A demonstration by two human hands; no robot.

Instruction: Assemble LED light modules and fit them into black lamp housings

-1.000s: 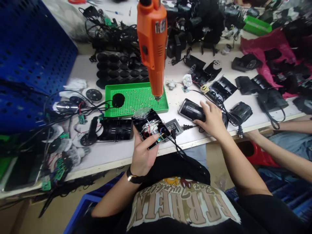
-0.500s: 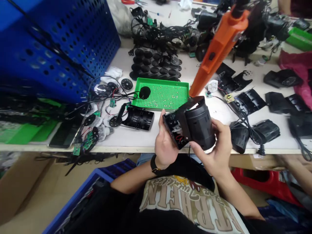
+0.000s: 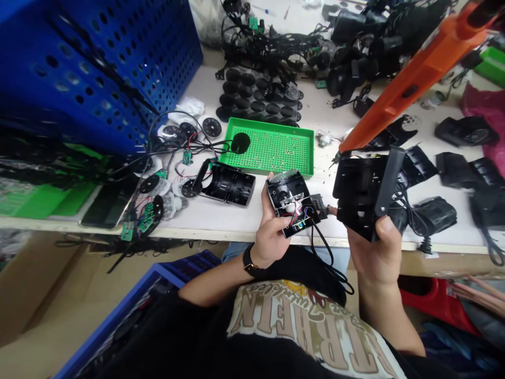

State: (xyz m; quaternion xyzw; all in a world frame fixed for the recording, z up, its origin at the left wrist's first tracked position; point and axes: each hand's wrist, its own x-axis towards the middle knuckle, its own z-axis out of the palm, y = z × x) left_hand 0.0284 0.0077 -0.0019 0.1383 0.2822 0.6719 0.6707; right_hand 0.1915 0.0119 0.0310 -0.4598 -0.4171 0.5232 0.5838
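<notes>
Above the table's front edge, my left hand (image 3: pixel 272 237) grips an opened black device housing (image 3: pixel 288 195). Red and blue wires, a white part and a small circuit board show inside it, and a black cord (image 3: pixel 329 258) hangs from it. My right hand (image 3: pixel 379 252) holds the other half, a black plastic shell (image 3: pixel 357 189) with a bar along its right side, apart from the first. An orange electric screwdriver (image 3: pixel 406 87) hangs just behind this shell. A green perforated tray (image 3: pixel 307 167) with many small screws and a black disc (image 3: pixel 240 142) stands beyond my left hand.
Left of my hands lies another black half shell (image 3: pixel 232 187), near loose circuit boards (image 3: pixel 145 218) and wires. A blue perforated crate (image 3: pixel 158 58) stands at the back left. Black round parts (image 3: pixel 252 95) sit behind the tray. More black housings (image 3: pixel 434 216) lie to the right.
The two halves of the black housing have come apart. My right hand has moved right with one shell, while my left keeps the wired half. The screwdriver has swung right.
</notes>
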